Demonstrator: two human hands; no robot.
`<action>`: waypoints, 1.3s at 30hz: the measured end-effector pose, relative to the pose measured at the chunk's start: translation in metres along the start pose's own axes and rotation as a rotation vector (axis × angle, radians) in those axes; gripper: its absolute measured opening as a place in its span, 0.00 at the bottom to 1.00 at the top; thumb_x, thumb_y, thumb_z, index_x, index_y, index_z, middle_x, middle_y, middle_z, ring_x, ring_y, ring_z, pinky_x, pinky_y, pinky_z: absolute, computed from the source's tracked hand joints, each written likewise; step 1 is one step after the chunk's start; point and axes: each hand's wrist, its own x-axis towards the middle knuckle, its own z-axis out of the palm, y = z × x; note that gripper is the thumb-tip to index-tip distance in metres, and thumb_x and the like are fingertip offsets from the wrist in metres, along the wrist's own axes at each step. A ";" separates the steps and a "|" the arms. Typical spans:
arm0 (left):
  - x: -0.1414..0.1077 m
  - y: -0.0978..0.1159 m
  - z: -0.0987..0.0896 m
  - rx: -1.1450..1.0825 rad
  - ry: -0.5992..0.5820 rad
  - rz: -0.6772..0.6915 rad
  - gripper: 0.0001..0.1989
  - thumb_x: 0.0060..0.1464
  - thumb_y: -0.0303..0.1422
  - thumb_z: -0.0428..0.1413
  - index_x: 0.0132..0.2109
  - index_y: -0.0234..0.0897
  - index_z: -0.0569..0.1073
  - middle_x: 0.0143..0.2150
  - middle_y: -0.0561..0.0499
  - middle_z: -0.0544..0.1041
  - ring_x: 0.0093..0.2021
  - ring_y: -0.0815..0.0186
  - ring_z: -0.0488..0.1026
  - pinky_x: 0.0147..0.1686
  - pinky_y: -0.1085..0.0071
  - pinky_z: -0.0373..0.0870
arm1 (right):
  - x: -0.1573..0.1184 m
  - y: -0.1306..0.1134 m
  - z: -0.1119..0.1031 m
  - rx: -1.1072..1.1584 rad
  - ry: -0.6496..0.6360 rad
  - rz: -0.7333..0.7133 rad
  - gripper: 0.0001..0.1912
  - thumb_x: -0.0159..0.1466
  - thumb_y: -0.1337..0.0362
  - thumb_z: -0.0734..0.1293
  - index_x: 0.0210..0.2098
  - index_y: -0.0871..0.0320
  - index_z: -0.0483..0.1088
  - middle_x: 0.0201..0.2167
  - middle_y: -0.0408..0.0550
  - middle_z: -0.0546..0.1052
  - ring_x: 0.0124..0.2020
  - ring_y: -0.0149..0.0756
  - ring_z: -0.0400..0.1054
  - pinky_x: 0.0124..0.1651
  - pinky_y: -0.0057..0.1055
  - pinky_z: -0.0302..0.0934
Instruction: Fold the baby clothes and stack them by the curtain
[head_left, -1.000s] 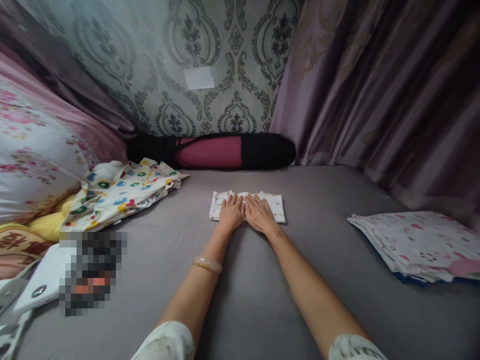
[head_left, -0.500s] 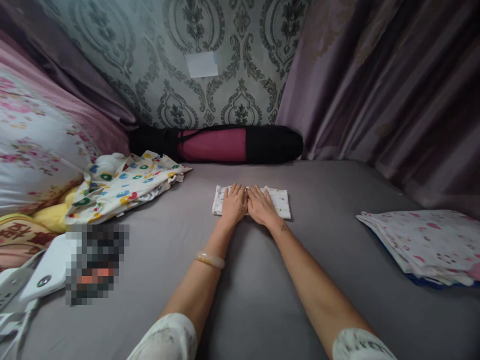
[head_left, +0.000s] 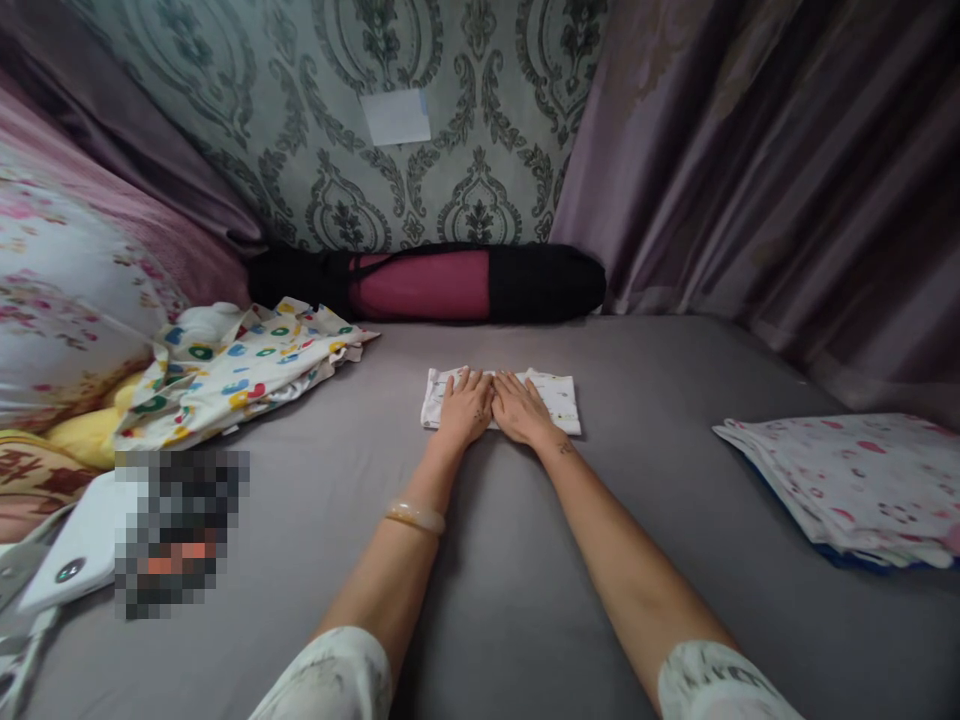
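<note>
A small white printed cloth (head_left: 561, 399), folded into a flat rectangle, lies on the grey sheet (head_left: 510, 570). My left hand (head_left: 466, 407) rests palm down on its left half, fingers stretched out and pointing away from me. Beside it, my right hand (head_left: 520, 408) lies flat across the middle of the cloth, its fingers extended too. The two hands touch or nearly touch along their inner edges. They cover the centre of the cloth, while its left and right ends show.
To the right is a folded stack of printed cloths (head_left: 855, 485). A colourful patterned cloth (head_left: 247, 365) lies at left, near a floral pillow (head_left: 60, 290), a white device with a cable (head_left: 90, 540) and a blurred-out object (head_left: 180, 535). A black-and-red long bag (head_left: 420, 285) lines the wall.
The view has shifted slightly. Both hands stay flat on the folded cloth, with hardly any visible movement.
</note>
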 end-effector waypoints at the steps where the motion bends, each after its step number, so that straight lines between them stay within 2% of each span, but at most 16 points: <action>1: 0.000 -0.001 0.001 -0.003 -0.031 0.000 0.24 0.67 0.37 0.37 0.65 0.39 0.60 0.68 0.48 0.60 0.69 0.59 0.51 0.67 0.53 0.46 | -0.001 0.000 0.001 -0.001 -0.011 -0.002 0.28 0.69 0.63 0.48 0.67 0.66 0.54 0.68 0.51 0.55 0.69 0.40 0.43 0.69 0.44 0.34; 3: 0.000 -0.002 0.003 -0.001 -0.074 -0.012 0.24 0.67 0.37 0.37 0.66 0.39 0.60 0.68 0.48 0.60 0.69 0.58 0.52 0.66 0.51 0.47 | -0.001 0.000 0.003 -0.004 -0.023 0.002 0.28 0.69 0.63 0.48 0.67 0.65 0.54 0.68 0.51 0.55 0.69 0.40 0.44 0.69 0.43 0.35; 7: -0.001 -0.003 0.001 0.026 -0.082 -0.007 0.25 0.67 0.38 0.36 0.66 0.38 0.59 0.69 0.47 0.58 0.69 0.58 0.51 0.66 0.52 0.48 | -0.002 0.000 0.001 -0.013 -0.030 0.005 0.28 0.70 0.63 0.48 0.67 0.65 0.54 0.68 0.50 0.54 0.69 0.40 0.43 0.69 0.44 0.34; 12: -0.004 -0.006 -0.002 0.108 0.040 -0.079 0.27 0.67 0.42 0.34 0.67 0.37 0.58 0.69 0.45 0.57 0.70 0.56 0.50 0.67 0.52 0.42 | -0.007 0.001 -0.003 -0.045 0.065 0.055 0.28 0.71 0.60 0.48 0.67 0.63 0.53 0.69 0.50 0.53 0.70 0.42 0.39 0.69 0.48 0.30; 18: -0.006 -0.009 0.002 0.115 -0.054 -0.131 0.30 0.66 0.44 0.33 0.68 0.35 0.57 0.70 0.43 0.54 0.69 0.51 0.50 0.66 0.49 0.44 | -0.011 0.002 0.005 -0.038 0.054 0.093 0.29 0.70 0.58 0.48 0.67 0.60 0.54 0.68 0.49 0.55 0.69 0.44 0.43 0.68 0.50 0.35; 22: -0.006 -0.008 -0.002 0.115 -0.049 -0.134 0.30 0.66 0.44 0.34 0.68 0.35 0.57 0.70 0.42 0.56 0.69 0.52 0.51 0.66 0.50 0.45 | -0.012 0.004 0.001 -0.028 0.009 0.091 0.29 0.71 0.57 0.47 0.67 0.60 0.53 0.68 0.48 0.54 0.69 0.43 0.42 0.68 0.49 0.35; 26: -0.006 -0.010 -0.006 0.148 0.047 -0.173 0.30 0.66 0.43 0.34 0.67 0.33 0.59 0.69 0.40 0.57 0.69 0.53 0.50 0.67 0.52 0.43 | -0.014 0.010 -0.004 -0.048 0.046 0.119 0.29 0.71 0.57 0.46 0.68 0.61 0.52 0.69 0.50 0.53 0.70 0.43 0.40 0.69 0.49 0.29; 31: -0.007 -0.017 0.000 0.142 -0.035 -0.225 0.31 0.66 0.43 0.33 0.69 0.33 0.54 0.69 0.40 0.56 0.70 0.51 0.49 0.66 0.52 0.47 | -0.017 0.016 0.000 -0.051 0.025 0.164 0.29 0.71 0.57 0.46 0.67 0.62 0.53 0.69 0.50 0.53 0.70 0.43 0.41 0.68 0.49 0.32; 37: -0.007 -0.017 0.001 0.115 -0.043 -0.217 0.31 0.65 0.44 0.33 0.69 0.33 0.54 0.69 0.39 0.55 0.70 0.51 0.49 0.66 0.51 0.47 | -0.018 0.016 -0.002 -0.050 0.023 0.149 0.29 0.71 0.57 0.46 0.67 0.61 0.53 0.69 0.50 0.54 0.70 0.43 0.41 0.68 0.49 0.33; 39: -0.007 -0.019 -0.002 0.124 -0.009 -0.222 0.31 0.65 0.43 0.33 0.68 0.32 0.56 0.69 0.38 0.56 0.70 0.51 0.48 0.66 0.51 0.45 | -0.018 0.017 -0.004 -0.061 0.030 0.161 0.29 0.71 0.57 0.45 0.67 0.62 0.53 0.69 0.51 0.53 0.70 0.43 0.41 0.68 0.49 0.33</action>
